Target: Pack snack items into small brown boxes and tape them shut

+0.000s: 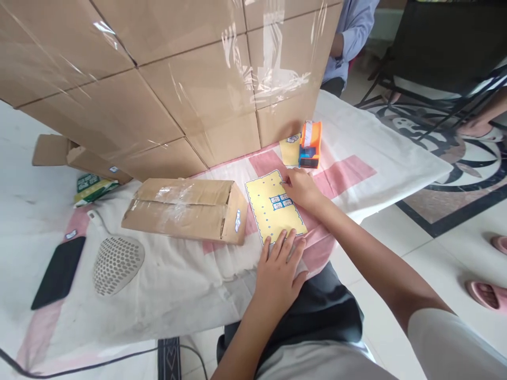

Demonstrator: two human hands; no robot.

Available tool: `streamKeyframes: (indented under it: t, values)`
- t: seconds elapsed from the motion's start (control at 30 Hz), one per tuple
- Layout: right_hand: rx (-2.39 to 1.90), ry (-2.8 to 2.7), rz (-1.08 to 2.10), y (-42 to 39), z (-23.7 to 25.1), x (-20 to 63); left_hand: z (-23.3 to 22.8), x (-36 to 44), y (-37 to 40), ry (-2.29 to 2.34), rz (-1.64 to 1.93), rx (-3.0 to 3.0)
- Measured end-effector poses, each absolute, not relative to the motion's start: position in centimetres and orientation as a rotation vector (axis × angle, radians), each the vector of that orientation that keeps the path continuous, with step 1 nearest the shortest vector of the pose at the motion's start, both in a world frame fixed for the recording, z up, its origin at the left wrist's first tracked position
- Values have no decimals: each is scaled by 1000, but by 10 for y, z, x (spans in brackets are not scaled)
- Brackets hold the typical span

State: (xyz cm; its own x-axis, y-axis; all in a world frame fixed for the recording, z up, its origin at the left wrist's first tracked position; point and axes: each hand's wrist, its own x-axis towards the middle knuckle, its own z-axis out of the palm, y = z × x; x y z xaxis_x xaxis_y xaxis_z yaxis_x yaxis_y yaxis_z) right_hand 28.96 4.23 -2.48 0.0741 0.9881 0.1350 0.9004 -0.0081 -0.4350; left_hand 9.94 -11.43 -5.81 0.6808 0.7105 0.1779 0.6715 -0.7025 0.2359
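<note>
A yellow sticker sheet with a few blue-and-white labels near its middle lies on a white and pink cloth. My left hand rests flat on the sheet's near edge, fingers spread. My right hand is at the sheet's far right edge, fingertips pinched at a label; whether it has hold of one I cannot tell. A small taped cardboard box lies just left of the sheet, with a label on its end.
An orange tape dispenser and another yellow sheet sit beyond my right hand. A tall stack of wrapped cartons stands behind. A perforated scoop, a black phone and a green packet lie left. Another person's sleeve is far right.
</note>
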Motion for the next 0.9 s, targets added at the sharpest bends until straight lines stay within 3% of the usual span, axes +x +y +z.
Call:
streamKeyframes:
  t: [0.1,0.27,0.5,0.73,0.9]
  values:
    - [-1703,-1580,554,27,-18,291,-49,99,-109,1083,563,2662]
    - [-1164,-1237,1220,-31,2,272,-20,91,-93,1183,1275,2103]
    - [-1099,-1125,1284,-69,5,250,-10,92,-75,1352,1345,1715]
    - [-1130,-984,1403,-72,9,258,-13,86,-72,1247,1307,2400]
    - [-1117,-1013,1392,-70,14,258,-11,83,-74,1223,1346,2433]
